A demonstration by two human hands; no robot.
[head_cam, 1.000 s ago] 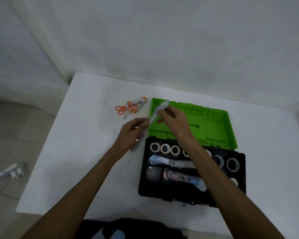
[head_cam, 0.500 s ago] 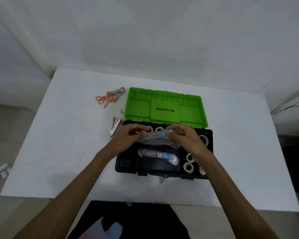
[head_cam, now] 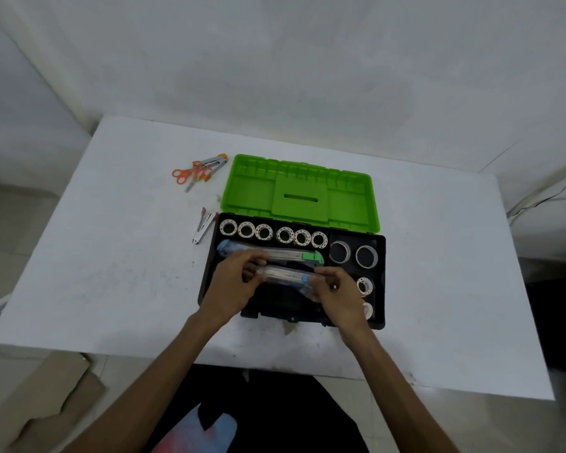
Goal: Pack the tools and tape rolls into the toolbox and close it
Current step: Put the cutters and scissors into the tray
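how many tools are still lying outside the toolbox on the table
3: orange-handled scissors and an orange-tipped metal tool lie touching on the white table, left of the green lid; a small red-handled metal tool lies beside the black toolbox's left corner.

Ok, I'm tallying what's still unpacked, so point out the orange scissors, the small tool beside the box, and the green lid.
orange scissors [head_cam: 190, 174], head view, on the orange handles.
small tool [head_cam: 203, 225], head view, mid-body, on the table left of the box.
green lid [head_cam: 299, 194], head view, on its raised centre panel.
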